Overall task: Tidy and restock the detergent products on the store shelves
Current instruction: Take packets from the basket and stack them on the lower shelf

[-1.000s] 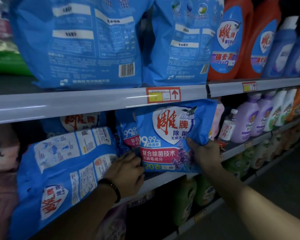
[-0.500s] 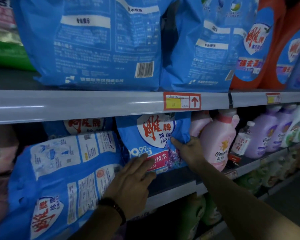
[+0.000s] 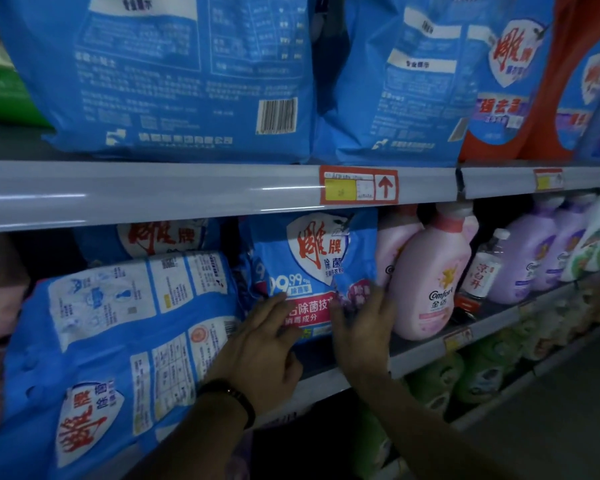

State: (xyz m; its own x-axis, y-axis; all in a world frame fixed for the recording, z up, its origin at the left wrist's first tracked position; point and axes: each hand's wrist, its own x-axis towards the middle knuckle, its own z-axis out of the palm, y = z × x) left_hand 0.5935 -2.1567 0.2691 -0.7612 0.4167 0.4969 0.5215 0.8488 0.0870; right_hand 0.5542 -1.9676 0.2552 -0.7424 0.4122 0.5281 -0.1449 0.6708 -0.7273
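A small blue detergent bag (image 3: pixel 312 265) with a red and white logo stands upright on the middle shelf (image 3: pixel 426 351), between a large blue bag and pink bottles. My left hand (image 3: pixel 260 355), with a dark wristband, lies flat against the small bag's lower left front, fingers straight. My right hand (image 3: pixel 364 323) presses its lower right front with straight fingers. A large blue detergent bag (image 3: pixel 118 341) lies on its side to the left, back label outward, overhanging the shelf edge.
Two big blue bags (image 3: pixel 174 74) fill the upper shelf above a price tag (image 3: pixel 359 185). Pink softener bottles (image 3: pixel 430 282), a small clear bottle (image 3: pixel 482 268) and purple bottles (image 3: pixel 530 265) stand to the right. Green bottles (image 3: pixel 440 379) sit on the lower shelf.
The small blue bag has gone back into the shelf and stands upright. My right hand has let go of its edge and now presses its front, as does my left hand.
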